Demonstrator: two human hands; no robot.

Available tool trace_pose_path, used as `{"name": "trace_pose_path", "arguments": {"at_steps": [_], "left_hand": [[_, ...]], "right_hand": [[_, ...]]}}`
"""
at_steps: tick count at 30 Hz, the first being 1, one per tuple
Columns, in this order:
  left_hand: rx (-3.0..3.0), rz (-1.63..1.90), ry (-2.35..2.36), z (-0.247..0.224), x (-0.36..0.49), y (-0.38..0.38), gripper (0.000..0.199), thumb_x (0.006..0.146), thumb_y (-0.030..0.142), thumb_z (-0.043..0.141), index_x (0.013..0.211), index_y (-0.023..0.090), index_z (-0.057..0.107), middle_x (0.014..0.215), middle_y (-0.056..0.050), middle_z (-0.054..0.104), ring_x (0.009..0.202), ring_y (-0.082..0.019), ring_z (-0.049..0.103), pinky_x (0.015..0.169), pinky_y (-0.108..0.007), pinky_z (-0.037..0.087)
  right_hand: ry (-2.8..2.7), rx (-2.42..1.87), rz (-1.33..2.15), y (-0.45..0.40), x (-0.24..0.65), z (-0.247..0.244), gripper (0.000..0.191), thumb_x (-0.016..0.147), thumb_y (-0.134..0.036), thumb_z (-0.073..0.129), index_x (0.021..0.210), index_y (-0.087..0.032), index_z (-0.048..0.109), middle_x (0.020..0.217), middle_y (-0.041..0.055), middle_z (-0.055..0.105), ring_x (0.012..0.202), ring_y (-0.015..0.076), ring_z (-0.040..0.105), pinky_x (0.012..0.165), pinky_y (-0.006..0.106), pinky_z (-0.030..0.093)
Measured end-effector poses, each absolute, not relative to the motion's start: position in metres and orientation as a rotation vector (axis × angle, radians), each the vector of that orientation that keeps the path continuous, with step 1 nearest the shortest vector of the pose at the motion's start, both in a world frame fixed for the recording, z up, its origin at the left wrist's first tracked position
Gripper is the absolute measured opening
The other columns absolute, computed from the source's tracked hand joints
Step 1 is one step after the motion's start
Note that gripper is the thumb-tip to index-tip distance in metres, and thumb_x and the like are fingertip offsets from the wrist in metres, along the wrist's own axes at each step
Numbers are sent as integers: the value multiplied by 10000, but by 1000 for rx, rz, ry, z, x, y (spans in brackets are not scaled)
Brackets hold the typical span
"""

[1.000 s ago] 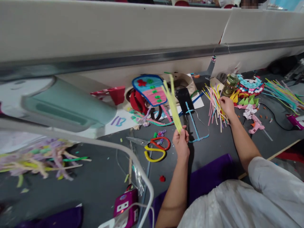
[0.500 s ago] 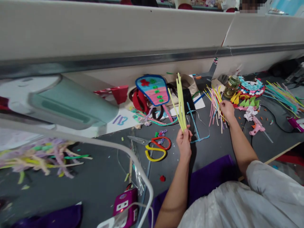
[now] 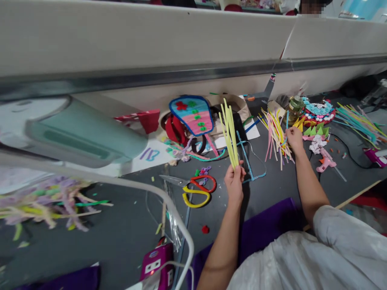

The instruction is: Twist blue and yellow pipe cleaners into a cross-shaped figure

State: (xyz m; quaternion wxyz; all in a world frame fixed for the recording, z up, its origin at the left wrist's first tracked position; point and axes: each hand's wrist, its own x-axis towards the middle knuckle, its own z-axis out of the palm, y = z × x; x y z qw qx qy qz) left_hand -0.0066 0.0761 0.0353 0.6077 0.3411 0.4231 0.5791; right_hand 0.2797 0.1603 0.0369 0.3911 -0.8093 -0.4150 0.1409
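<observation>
My left hand (image 3: 234, 184) is closed around the lower ends of a bundle of yellow pipe cleaners (image 3: 230, 135), which fans upward. My right hand (image 3: 295, 139) is at the right side of a loose pile of pink, yellow and cream pipe cleaners (image 3: 274, 135). Its fingers pinch a blue pipe cleaner (image 3: 287, 119) that sticks up above them. Between the hands, a frame of blue pipe cleaner (image 3: 248, 161) with a thin wire loop lies on the dark table. Scissors (image 3: 193, 188) with one red and one yellow handle lie left of my left hand.
A pink glue gun (image 3: 326, 160), a glass jar (image 3: 294, 108) and a beaded piece (image 3: 319, 110) stand right. More pipe cleaners (image 3: 359, 123) lie beyond. Left are a white cable (image 3: 169, 201), a purple power strip (image 3: 157, 264) and a pale green container (image 3: 90, 137). A low partition (image 3: 145, 44) runs behind.
My right hand has shifted slightly right, and the blue pipe cleaner from the pile now stands up in its fingers. My left hand keeps the yellow bundle, which has spread and tilted left.
</observation>
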Motion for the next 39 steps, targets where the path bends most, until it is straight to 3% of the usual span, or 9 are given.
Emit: {"name": "trace_pose_path", "arguments": {"at_steps": [5,12,16,21,24,29,32,36,39], "left_hand": [[772,1334,978,36,-5,76,382,757,469,680,952,141,672,573,30,491,420,-34,302,394,-176,191],[775,1313,977,35,-5,76,379,754,468,682,949,144,675,573,27,489,426,-36,307,396,-172,198],[773,1308,983,34,-6,77,367,766,463,672,952,146,674,578,26,489,427,-35,307,398,-169,199],[771,1318,973,34,-6,77,350,775,450,665,957,151,669,579,28,485,427,-34,304,398,-167,192],[773,1319,960,34,-5,76,349,769,450,671,951,152,668,577,28,484,426,-36,301,396,-168,184],[777,1296,967,34,-4,76,356,763,455,675,949,151,670,581,27,485,435,-35,300,402,-164,187],[766,1299,985,34,-6,77,361,757,458,680,947,151,671,582,27,487,438,-35,305,403,-162,190],[756,1303,997,33,-7,77,371,742,462,691,943,151,670,582,28,491,436,-34,309,401,-163,190],[756,1295,994,33,-6,77,376,736,470,693,931,150,670,574,27,495,430,-35,310,398,-166,191]], "right_hand": [[-884,-1668,535,157,290,36,117,825,-280,468,918,-211,478,658,-48,578,426,81,522,425,190,448],[-975,-1632,668,166,266,38,147,789,-247,506,925,-195,482,649,-28,601,438,110,579,384,181,411],[-1090,-1777,664,171,246,42,216,824,-272,474,1020,-192,518,717,8,643,560,152,639,505,240,482],[-1319,-2184,189,168,247,47,275,876,-340,436,1030,-187,605,978,112,667,970,266,615,834,387,469],[-1363,-2346,48,164,246,41,376,861,-368,477,1171,-169,547,1149,160,595,1097,307,525,901,424,420],[-1427,-2500,95,168,225,22,677,801,-432,582,1366,-144,346,1402,232,357,1222,357,398,938,489,375],[-1437,-2493,110,172,220,18,689,799,-336,588,1395,-139,302,1405,234,342,1215,347,412,949,480,375],[-1340,-2372,171,173,237,24,561,810,-172,488,1356,-132,366,1251,192,503,1118,286,508,930,403,416],[-1305,-2228,198,172,256,29,499,800,-148,439,1298,-123,434,1204,170,563,1108,272,528,950,396,416]]}}
